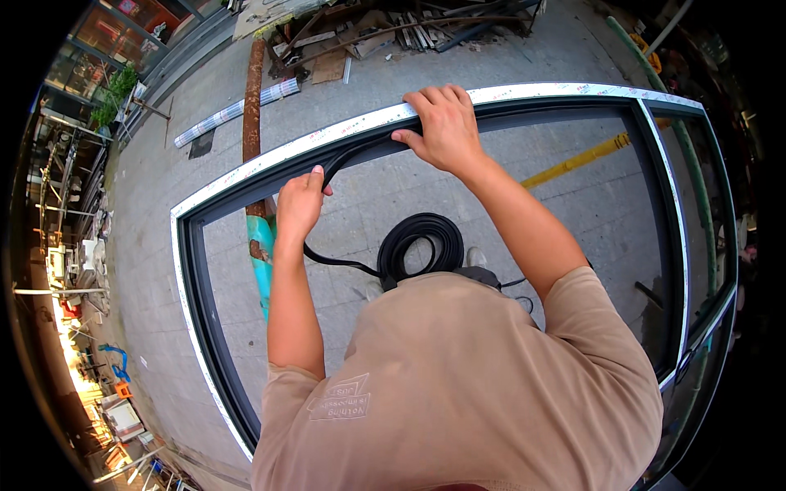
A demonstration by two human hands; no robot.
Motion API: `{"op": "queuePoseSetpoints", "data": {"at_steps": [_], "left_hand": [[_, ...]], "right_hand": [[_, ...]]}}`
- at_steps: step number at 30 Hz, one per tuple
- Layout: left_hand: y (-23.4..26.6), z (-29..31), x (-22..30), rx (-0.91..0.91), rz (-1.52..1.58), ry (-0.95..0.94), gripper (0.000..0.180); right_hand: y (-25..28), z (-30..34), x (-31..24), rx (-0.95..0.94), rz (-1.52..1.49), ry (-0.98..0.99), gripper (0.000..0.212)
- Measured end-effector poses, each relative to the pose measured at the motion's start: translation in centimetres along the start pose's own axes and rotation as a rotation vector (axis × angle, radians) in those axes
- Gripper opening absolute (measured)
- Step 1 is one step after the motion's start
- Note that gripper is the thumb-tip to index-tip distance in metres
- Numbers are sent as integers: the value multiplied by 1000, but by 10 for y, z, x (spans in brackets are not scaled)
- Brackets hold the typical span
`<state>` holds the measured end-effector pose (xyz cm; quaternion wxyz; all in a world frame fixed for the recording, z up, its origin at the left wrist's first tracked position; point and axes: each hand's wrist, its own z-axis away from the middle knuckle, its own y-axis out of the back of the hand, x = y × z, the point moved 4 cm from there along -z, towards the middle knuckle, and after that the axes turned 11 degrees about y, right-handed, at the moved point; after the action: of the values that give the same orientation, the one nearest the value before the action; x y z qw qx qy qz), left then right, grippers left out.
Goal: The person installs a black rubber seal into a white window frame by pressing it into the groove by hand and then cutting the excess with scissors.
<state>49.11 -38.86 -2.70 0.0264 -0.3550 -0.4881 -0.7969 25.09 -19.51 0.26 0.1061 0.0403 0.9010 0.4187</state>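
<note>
A flat black flexible strip (pixel 336 262) is gripped by the left hand (pixel 300 206), its fingers closed and its thumb pointed upward, just inside the upper bar of a large dark-grey frame (pixel 540 92) faced with printed silvery-white film. From there the strip is led along the bar's inner edge to the right hand (pixel 446 129), by which the bar is clasped, fingers over the outer edge and thumb on the inner side; whether the strip is pinched beneath cannot be told. Below the left hand, the strip is joined to a thick round black coil (pixel 395 245), seen through the frame's opening, partly covered by the tan short-sleeved shirt (pixel 491 368). A rusty brown pipe (pixel 255 90) is crossed by the frame at left; a yellow pole (pixel 577 161) is seen through the opening at right.
</note>
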Motion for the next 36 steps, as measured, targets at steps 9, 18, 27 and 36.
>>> {"op": "queuePoseSetpoints", "data": {"at_steps": [9,18,27,36], "left_hand": [[-6,3,-2,138,48,-64,60],[-9,-3,-3,315,-11,-168,55],[-15,4,-16,215,58,-217,51],[-3,-2,4,302,-24,-114,52]], "right_hand": [[1,-1,-4,-123,58,-22,71],[-27,-10,-25,35,17,210,75],[-20,-13,-27,61,-18,155,71],[-25,-11,-27,74,-28,151,69]]}}
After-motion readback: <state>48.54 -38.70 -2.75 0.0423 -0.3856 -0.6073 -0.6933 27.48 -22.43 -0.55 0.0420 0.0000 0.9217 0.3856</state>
